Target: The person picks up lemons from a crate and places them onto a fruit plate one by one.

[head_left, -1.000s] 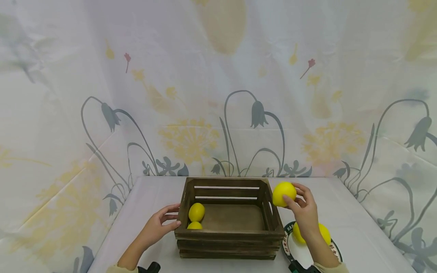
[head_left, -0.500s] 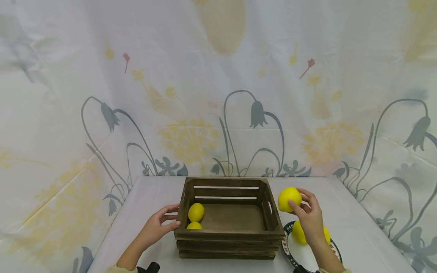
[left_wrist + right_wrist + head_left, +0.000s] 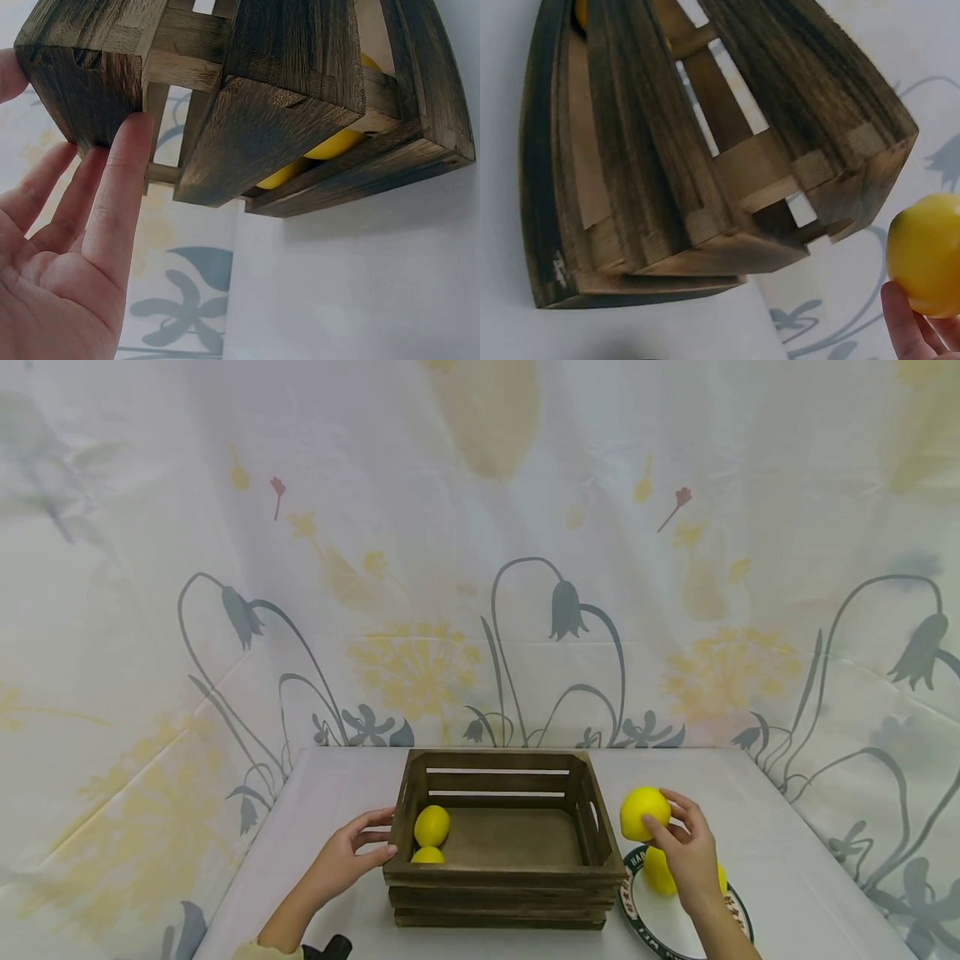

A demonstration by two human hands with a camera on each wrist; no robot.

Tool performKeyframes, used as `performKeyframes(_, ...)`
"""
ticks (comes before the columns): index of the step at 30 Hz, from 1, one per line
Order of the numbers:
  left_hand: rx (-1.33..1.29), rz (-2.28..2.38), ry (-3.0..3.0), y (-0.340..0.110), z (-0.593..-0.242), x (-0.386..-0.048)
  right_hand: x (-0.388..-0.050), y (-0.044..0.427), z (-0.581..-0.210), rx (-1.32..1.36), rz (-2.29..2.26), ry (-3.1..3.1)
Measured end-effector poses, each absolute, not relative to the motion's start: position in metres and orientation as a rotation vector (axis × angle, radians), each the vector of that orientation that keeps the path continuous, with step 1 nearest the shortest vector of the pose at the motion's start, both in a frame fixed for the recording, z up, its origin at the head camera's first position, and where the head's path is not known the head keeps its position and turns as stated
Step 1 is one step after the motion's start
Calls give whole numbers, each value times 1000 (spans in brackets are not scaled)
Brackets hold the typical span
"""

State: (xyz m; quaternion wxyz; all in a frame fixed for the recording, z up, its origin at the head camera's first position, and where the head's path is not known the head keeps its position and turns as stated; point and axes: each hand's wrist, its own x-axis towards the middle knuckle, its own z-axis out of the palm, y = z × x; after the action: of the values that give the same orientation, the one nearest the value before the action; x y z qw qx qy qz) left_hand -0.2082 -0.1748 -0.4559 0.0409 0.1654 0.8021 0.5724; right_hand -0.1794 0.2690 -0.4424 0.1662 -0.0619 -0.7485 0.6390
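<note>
A brown slatted wooden crate (image 3: 495, 897) stands in the middle of the table in the head view. Two yellow lemons, one of them a whole lemon (image 3: 432, 826), lie in its left end; the nearer one is partly hidden by the front wall. My left hand (image 3: 348, 853) touches the crate's left end with extended fingers, seen close up in the left wrist view against the wood (image 3: 90, 90). Off the crate's right side, my right hand (image 3: 688, 843) pinches another lemon (image 3: 643, 814) between thumb and fingers, above a plate's far edge.
The round plate (image 3: 637, 917) with a dark patterned rim sits right of the crate. More yellow lemons (image 3: 659, 872) lie on it, partly covered by the right hand and forearm. A white cloth covers the table (image 3: 795, 868); a flower-printed curtain (image 3: 450, 568) hangs behind.
My right hand has moved right and toward the body with its lemon, away from the crate's right edge. The left hand and the crate stay put.
</note>
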Motion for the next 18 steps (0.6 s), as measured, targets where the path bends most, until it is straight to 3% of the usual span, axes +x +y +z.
performKeyframes(18, 544, 1786, 2411, -175, -455, -207, -176, 275, -469, -344, 1810, -2220)
